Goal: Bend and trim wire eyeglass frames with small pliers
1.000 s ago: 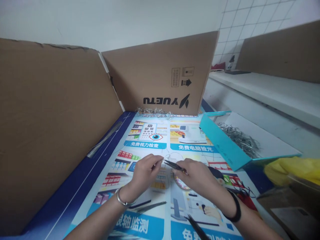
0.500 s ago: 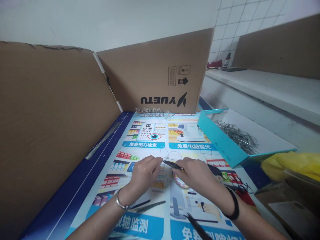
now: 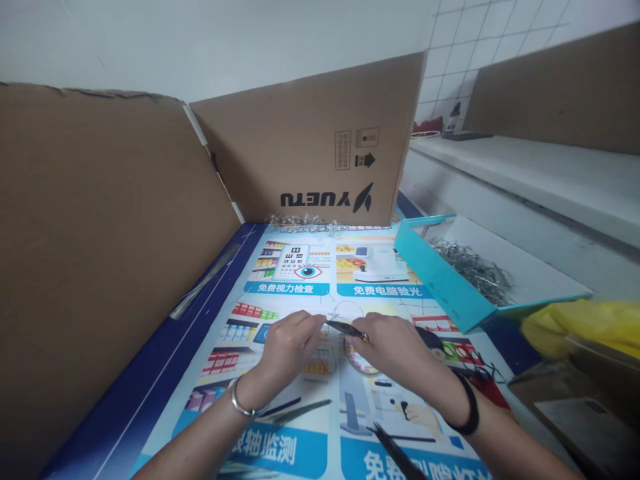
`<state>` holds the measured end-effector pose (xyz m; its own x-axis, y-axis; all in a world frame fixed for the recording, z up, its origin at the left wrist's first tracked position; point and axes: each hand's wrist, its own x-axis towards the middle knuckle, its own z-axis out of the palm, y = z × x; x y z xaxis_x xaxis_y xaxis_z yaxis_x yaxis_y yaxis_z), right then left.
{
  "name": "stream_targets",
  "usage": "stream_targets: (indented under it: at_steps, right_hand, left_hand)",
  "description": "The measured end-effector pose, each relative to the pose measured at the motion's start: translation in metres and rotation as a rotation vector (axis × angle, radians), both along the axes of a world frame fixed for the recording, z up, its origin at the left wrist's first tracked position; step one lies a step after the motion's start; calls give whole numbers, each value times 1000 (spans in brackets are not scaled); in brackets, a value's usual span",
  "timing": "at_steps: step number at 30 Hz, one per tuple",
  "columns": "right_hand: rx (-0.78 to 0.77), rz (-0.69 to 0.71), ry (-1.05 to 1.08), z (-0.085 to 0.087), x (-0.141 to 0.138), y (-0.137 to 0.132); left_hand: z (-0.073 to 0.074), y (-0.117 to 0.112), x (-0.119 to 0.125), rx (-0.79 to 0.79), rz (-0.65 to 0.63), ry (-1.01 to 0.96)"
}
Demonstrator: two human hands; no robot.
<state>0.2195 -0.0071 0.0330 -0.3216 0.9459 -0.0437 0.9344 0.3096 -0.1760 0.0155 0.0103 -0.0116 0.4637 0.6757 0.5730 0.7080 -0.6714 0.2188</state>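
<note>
My right hand (image 3: 393,343) is closed around dark narrow-nosed pliers (image 3: 344,328), their tip pointing left. Fingers of my left hand (image 3: 290,343) pinch together right at that tip; whatever small piece they hold is too small to make out. Thin wire shapes lie faintly on the printed sheet (image 3: 273,313) just beyond the hands. Below my left wrist rests a bundle of thin grey strands (image 3: 303,412). A second dark pointed tool (image 3: 395,453) lies at the bottom edge, between my forearms.
A teal box (image 3: 440,280) at the right holds a tangle of silvery wire pieces (image 3: 473,273). Cardboard panels (image 3: 310,133) stand at the back and left. Small shiny wire pieces (image 3: 300,221) line the back panel's foot. Yellow material (image 3: 585,327) lies at the right edge.
Both hands and the pliers keep practically the same position. Only the view has shifted very slightly.
</note>
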Motion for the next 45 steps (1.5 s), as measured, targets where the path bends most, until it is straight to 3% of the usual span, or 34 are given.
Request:
stream_targets:
  at_steps: [12, 23, 45]
  right_hand:
    - [26, 2, -46, -4, 2, 2]
    - [-55, 6, 120, -6, 5, 6]
    - [-45, -9, 74, -5, 5, 3]
  left_hand:
    - [2, 0, 0, 21, -12, 35]
    - [14, 6, 2, -268, -85, -289]
    - [7, 10, -7, -130, -159, -52]
